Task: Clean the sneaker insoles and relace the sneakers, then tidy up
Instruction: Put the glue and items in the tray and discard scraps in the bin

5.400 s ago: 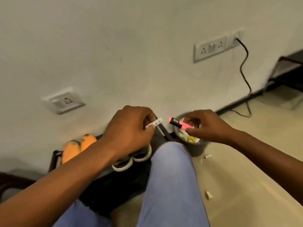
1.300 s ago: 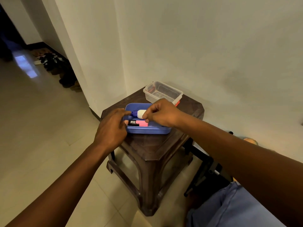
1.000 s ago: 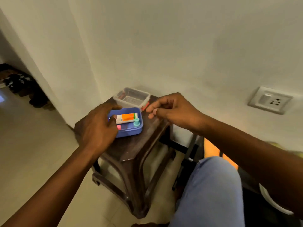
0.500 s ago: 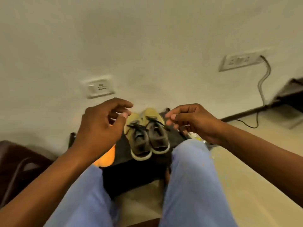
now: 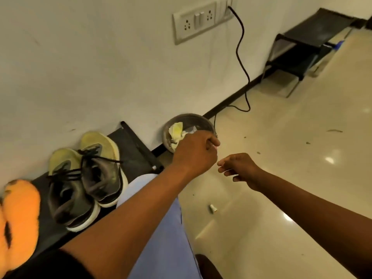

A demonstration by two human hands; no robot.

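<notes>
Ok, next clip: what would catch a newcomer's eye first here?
Probably the left hand reaching over the metal bowl of crumpled scraps by the wall, with the right hand beside it. Next, the yellow-grey sneakers, black laces in, standing on the low black rack at left.

Yellow-green sneakers (image 5: 86, 178) with black laces (image 5: 88, 158), orange slippers (image 5: 19, 214), grey bowl (image 5: 189, 119).

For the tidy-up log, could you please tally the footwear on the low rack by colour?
Yellow-green sneakers: 2
Orange slippers: 2, edges blurred
Total: 4
</notes>
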